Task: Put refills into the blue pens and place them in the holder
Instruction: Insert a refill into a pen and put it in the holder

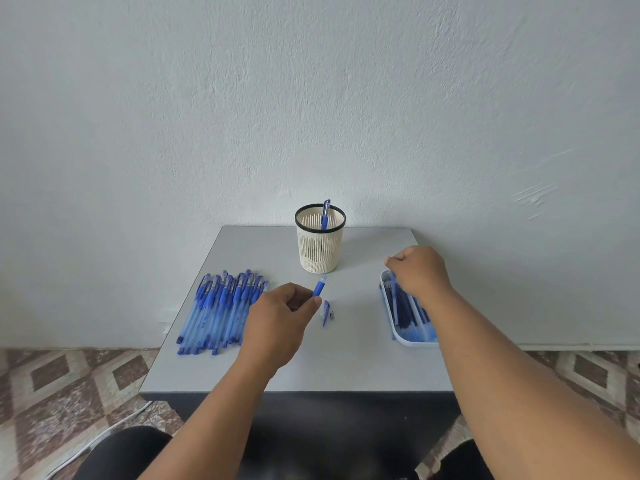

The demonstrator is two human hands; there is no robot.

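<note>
Refill step: my left hand point(277, 317) grips a pen barrel point(319, 287) near the holder point(320, 244); my right hand point(417, 271) pinches a refill point(394, 299) in the tray point(415, 342). Next, I judge: thread it in.

No text, label, brand, number or sign can be read; any print on the pens point(221, 306) is too small.

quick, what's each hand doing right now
Left hand: holding a pen barrel.
Right hand: fingers curled over the refill tray; cannot tell whether it holds anything.
</note>
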